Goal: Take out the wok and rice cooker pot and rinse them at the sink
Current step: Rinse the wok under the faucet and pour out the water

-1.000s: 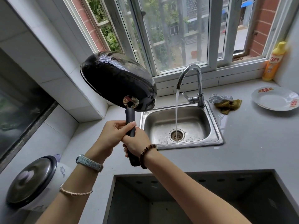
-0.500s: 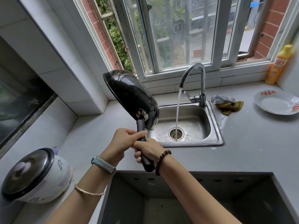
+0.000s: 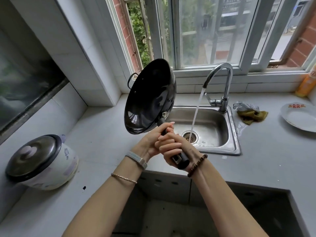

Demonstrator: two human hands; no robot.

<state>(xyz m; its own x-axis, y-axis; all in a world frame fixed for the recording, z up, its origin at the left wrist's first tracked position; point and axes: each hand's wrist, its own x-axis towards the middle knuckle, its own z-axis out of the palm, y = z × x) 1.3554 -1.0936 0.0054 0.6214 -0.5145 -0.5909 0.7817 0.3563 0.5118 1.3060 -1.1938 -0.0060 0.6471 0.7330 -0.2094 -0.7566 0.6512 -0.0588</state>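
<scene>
The black wok [image 3: 150,98] is held in the air, tilted on edge over the left rim of the sink [image 3: 215,127], its inside in view. Its handle [image 3: 181,159] is gripped by both hands, fingers curled round it: the left hand [image 3: 150,142] nearer the pan, the right hand [image 3: 174,147] nearer the end. Water is poured from the faucet [image 3: 224,86] into the sink, apart from the wok. The lidded rice cooker [image 3: 42,161] is seen on the counter [image 3: 265,159] well left of the sink, a crumpled cloth [image 3: 251,115] just right of it, a white plate [image 3: 301,118] farther right
</scene>
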